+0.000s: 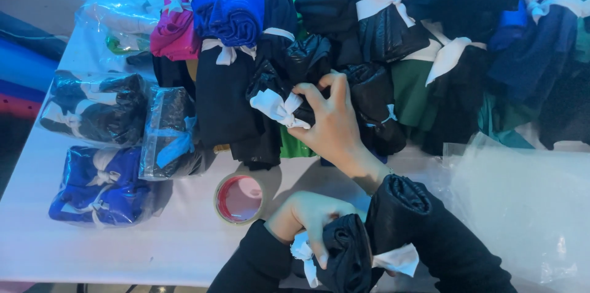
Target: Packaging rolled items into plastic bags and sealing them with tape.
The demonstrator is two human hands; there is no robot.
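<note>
My left hand is closed around a rolled black fabric bundle tied with a white strip, low in the picture near the table's front edge. My right hand reaches forward into the pile and grips another rolled black bundle by its white tie. Both my arms wear black sleeves. The pile of tied rolled garments, in black, blue, green and pink, fills the far side of the white table.
A roll of clear tape lies on the table just left of my left hand. Three bagged bundles, two black and one blue, sit at the left. Clear plastic bags lie at the right.
</note>
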